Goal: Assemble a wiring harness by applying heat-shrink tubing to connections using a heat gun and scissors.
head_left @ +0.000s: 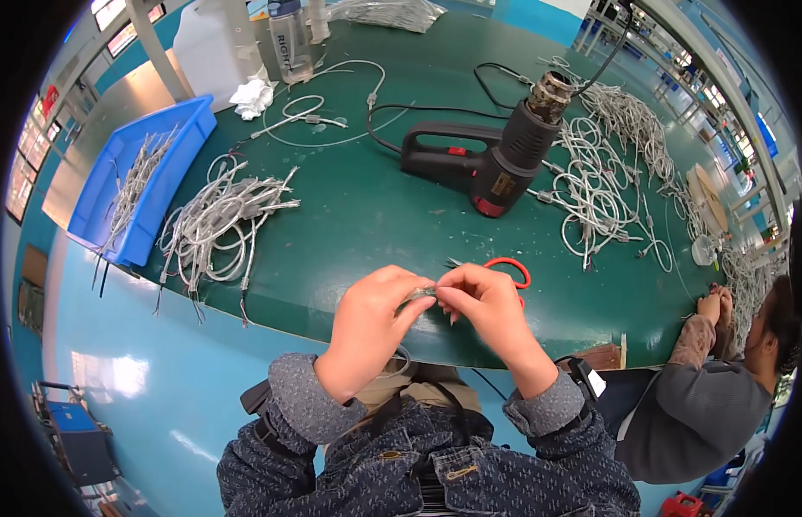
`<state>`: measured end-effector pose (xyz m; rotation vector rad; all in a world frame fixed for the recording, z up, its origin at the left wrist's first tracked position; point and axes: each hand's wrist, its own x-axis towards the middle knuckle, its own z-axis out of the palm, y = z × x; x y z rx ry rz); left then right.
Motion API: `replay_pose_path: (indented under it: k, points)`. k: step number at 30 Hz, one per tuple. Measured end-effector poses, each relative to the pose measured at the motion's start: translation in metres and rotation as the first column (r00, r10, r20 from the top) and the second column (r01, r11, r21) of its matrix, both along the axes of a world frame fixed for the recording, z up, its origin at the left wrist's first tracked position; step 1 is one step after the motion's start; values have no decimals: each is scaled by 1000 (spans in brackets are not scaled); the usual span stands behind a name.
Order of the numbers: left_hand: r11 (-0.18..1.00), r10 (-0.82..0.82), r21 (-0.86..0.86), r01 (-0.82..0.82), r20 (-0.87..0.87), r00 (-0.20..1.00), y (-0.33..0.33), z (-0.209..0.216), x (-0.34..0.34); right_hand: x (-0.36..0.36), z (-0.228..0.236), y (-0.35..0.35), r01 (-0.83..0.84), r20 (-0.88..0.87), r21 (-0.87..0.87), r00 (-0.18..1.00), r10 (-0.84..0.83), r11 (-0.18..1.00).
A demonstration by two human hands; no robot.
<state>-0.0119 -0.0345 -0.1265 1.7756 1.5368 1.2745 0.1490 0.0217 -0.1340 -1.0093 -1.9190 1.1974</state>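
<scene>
Close to the table's front edge, my left hand [371, 320] and my right hand [489, 308] meet over a cable end [421, 293]. The left thumb and fingers pinch the cable, which is clear-jacketed and silvery. My right fingertips are closed on its tip; the fine detail there is too small to make out. A loop of the cable [402, 360] hangs below my left hand. Just beyond the right hand lie red-handled scissors [523, 272], partly hidden by it. A black heat gun [496, 164] rests farther back on the green table [358, 224], its metal nozzle pointing up.
At left lie a bundle of cables [224, 215] and a blue tray [181, 146] holding more. Tangled cables [599, 181] cover the right side. A bottle [290, 43] and crumpled tissue [252, 96] stand behind. A co-worker [707, 401] sits at the right, hands on the table.
</scene>
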Motion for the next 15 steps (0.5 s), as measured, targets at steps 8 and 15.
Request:
replay_pose_path:
  k: [8, 15]
  points:
    - [999, -7, -32, 5, -80, 997, 12, -8, 1, 34, -8, 11, 67, 186, 340, 973, -136, 938]
    - [963, 74, -269, 30, 367, 927, 18, -6, -5, 54, -5, 13, -170, 575, 639, 753, -320, 750]
